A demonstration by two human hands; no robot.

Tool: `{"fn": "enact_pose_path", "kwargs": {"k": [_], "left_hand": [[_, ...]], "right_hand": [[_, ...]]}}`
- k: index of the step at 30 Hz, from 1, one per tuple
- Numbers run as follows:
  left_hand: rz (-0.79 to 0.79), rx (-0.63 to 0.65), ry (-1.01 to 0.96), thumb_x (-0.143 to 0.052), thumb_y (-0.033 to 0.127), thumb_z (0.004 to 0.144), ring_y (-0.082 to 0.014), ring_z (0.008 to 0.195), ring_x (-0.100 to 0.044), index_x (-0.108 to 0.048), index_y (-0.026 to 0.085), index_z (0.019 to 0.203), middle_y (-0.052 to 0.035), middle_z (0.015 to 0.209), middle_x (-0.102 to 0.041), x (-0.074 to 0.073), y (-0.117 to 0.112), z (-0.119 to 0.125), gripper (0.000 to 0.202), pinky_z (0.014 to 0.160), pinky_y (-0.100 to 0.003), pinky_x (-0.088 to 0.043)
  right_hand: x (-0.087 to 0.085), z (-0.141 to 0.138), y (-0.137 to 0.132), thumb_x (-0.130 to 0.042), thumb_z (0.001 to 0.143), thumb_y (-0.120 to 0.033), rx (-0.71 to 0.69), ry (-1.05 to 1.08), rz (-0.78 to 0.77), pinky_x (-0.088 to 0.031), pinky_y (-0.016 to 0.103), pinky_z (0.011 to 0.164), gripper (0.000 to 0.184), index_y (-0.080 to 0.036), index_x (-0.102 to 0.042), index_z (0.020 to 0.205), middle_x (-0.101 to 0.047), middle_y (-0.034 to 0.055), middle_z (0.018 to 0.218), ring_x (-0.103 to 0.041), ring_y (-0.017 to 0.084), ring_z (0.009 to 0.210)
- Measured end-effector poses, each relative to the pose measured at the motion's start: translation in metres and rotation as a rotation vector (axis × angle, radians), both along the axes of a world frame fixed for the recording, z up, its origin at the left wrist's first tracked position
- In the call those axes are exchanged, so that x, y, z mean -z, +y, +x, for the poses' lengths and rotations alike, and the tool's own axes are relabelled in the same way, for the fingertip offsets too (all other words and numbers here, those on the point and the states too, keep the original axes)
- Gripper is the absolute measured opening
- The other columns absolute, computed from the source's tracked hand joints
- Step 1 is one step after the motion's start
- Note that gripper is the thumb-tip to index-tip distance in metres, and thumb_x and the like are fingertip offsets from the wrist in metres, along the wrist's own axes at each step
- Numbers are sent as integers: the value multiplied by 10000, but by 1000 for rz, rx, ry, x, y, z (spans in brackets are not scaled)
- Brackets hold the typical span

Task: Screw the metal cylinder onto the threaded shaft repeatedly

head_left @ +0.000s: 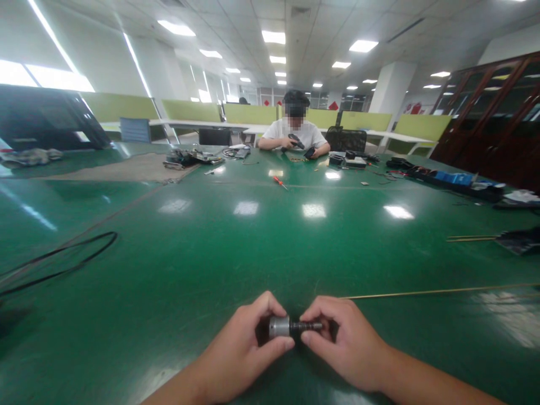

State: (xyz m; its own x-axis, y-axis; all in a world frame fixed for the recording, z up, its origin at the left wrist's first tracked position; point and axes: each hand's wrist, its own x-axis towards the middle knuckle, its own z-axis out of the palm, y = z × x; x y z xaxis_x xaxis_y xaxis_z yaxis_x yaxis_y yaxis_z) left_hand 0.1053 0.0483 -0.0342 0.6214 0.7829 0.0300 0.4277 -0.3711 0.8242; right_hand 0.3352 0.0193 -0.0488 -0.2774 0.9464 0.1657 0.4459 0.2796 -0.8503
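Low in the head view, my left hand (242, 349) is closed around a small silver metal cylinder (279, 326). A dark threaded shaft (306, 325) sticks out of the cylinder to the right. My right hand (343, 343) pinches that shaft between thumb and fingers. Both hands rest just above the green table (236, 253), close to its near edge. The two parts are joined or touching; I cannot tell how far the shaft sits inside.
A thin brass rod (422, 292) lies right of my hands. A black cable (63, 259) loops at the left. A red screwdriver (279, 181) lies mid-table. Across the table sits a person (294, 135) in a white shirt, among scattered tools and parts.
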Motion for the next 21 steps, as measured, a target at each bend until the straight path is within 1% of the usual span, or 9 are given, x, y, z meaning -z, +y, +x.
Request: {"fn": "enact_pose_path", "kwargs": {"k": [10, 21], "left_hand": [[8, -30, -2, -648, 342, 913, -169, 757, -510, -580, 216, 995, 28, 837, -558, 6, 2, 0, 165, 675, -270, -355], [2, -22, -20, -651, 353, 916, -168, 747, -517, -575, 214, 987, 28, 821, -560, 5, 2, -2, 174, 673, -267, -357]], "right_hand": [[4, 0, 0, -711, 776, -201, 16, 13, 3, -361, 237, 560, 66, -186, -724, 839, -547, -40, 604, -518, 128, 554], [4, -1, 0, -711, 772, -212, 26, 12, 9, -362, 235, 550, 53, -184, -718, 816, -527, -48, 573, -508, 124, 529]]}}
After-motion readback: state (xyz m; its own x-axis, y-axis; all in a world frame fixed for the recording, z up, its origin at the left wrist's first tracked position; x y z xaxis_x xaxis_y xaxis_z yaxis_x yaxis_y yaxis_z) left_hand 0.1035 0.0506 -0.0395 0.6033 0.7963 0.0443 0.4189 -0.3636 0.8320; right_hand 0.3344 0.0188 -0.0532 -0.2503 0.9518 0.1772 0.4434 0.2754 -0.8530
